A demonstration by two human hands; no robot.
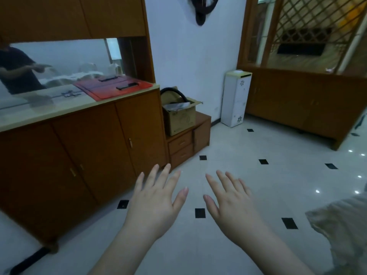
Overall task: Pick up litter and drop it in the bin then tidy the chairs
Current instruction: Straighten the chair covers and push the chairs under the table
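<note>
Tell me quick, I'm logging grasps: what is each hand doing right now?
Left hand: open, fingers spread, holding nothing.
Right hand: open, fingers spread, holding nothing.

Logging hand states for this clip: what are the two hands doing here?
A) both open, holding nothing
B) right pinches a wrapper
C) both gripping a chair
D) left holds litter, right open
A: the left hand and right hand hover over the floor with fingers spread, holding nothing.
</note>
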